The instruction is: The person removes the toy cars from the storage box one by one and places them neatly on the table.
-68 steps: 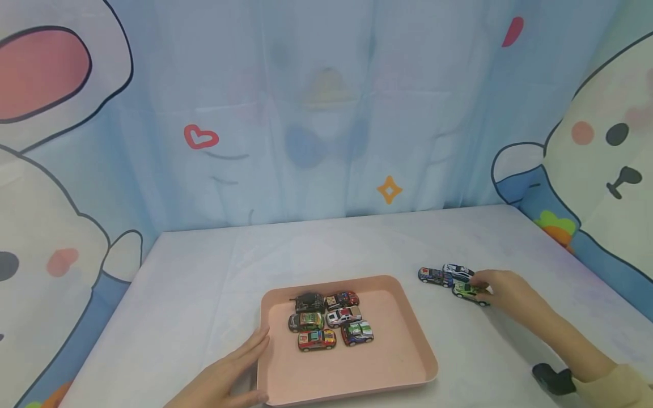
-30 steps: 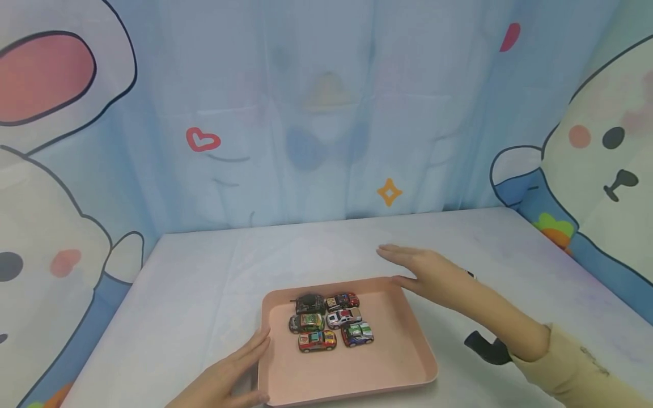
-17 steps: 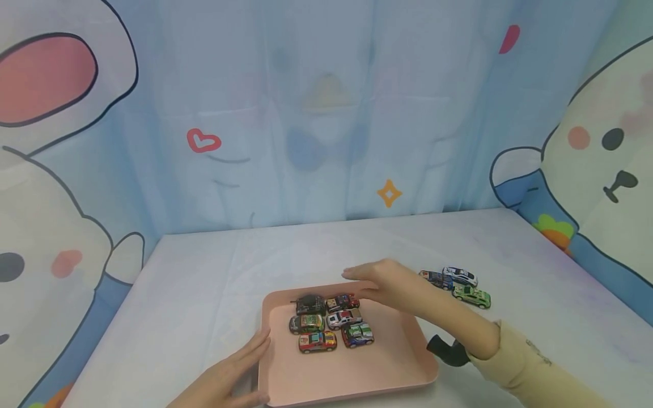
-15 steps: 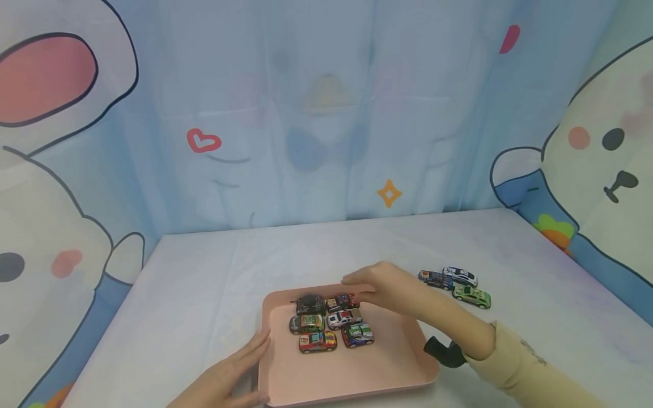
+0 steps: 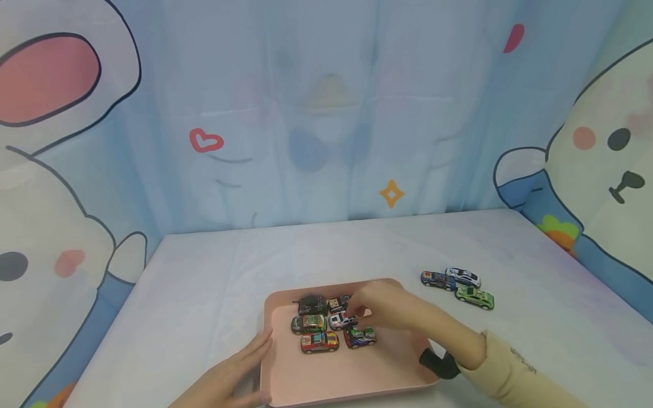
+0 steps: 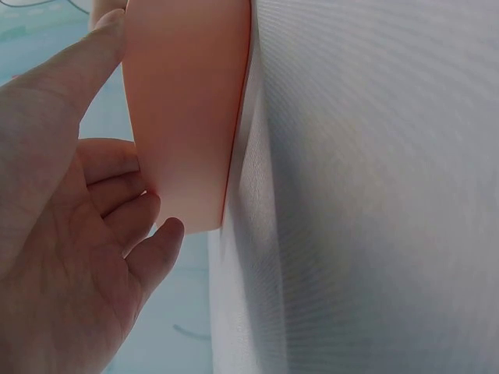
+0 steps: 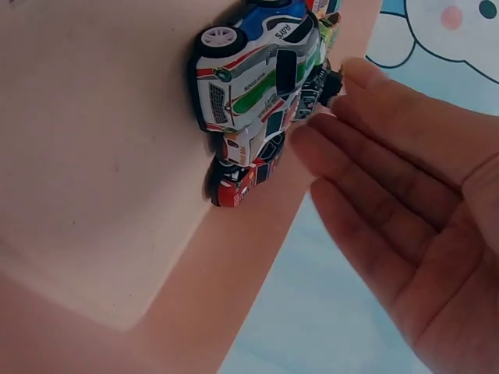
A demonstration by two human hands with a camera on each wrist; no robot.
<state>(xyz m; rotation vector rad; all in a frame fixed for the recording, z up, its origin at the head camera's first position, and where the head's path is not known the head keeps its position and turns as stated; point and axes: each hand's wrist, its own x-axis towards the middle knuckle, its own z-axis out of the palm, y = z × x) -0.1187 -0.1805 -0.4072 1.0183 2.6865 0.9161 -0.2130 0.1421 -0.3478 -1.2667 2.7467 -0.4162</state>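
Observation:
In the head view, a pink tray (image 5: pixel 331 374) holds several small toy cars and a black toy vehicle (image 5: pixel 312 305). My right hand (image 5: pixel 385 306) is over the tray, its bent fingertips close to a white toy car (image 5: pixel 340 321). It partly covers a dark red toy car (image 5: pixel 338 304) and a green-and-white one (image 5: pixel 360 338). In the right wrist view, its fingers (image 7: pixel 343 156) reach beside the cars; I see no car gripped, and contact is unclear. My left hand (image 5: pixel 232 368) rests along the tray's left side, fingers and thumb touching its wall (image 6: pixel 183 117).
A green toy car (image 5: pixel 475 297), a white-and-black one (image 5: pixel 463 276) and a dark blue one (image 5: pixel 437 280) sit together on the white table (image 5: pixel 245 266), right of the tray. Inside the tray are also a red-and-yellow car (image 5: pixel 319 342) and a green-and-orange car (image 5: pixel 308 323).
My right hand has left the green car outside, swept left past the tray's back edge, then come down over the cars inside. My left hand stays on the tray.

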